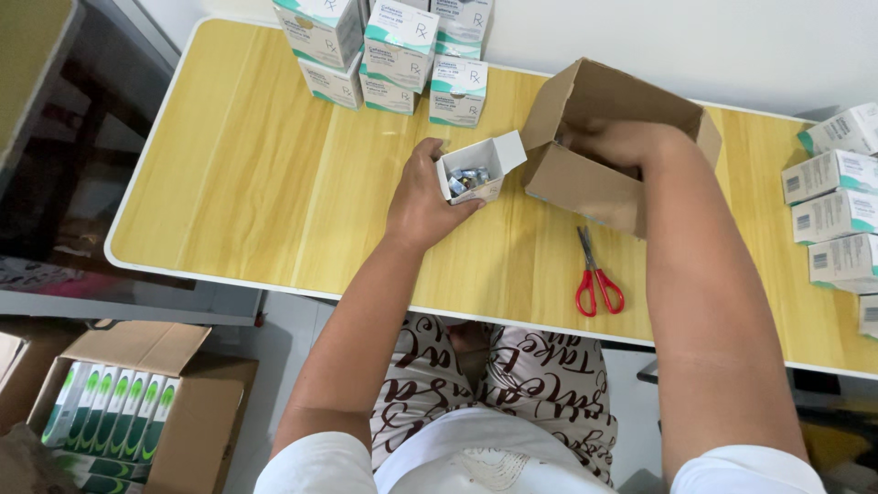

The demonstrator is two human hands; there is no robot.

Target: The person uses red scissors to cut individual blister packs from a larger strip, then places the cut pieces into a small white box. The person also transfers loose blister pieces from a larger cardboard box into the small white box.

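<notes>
At frame centre the left hand (422, 197) grips a small open white box (476, 171) of vials; the right hand (611, 139) reaches into the cardboard box (585, 183) (grip hidden). Tilted, the vials could spill.

I cannot see my right hand (611, 144): it is sunk inside the open brown carton (585, 183) near the counter's (256, 183) far edge, and the carton's wall hides the fingers and whatever they touch. What lies in the small white box (476, 174) held by my left hand (422, 197) is too small to tell; only something silvery shows. The stack of white-and-teal boxes (393, 46) at the far edge is cut off by the top of the picture. The boxes (837, 220) along the counter's right end run out of frame. The floor carton (137, 402) is clipped at the bottom.
</notes>
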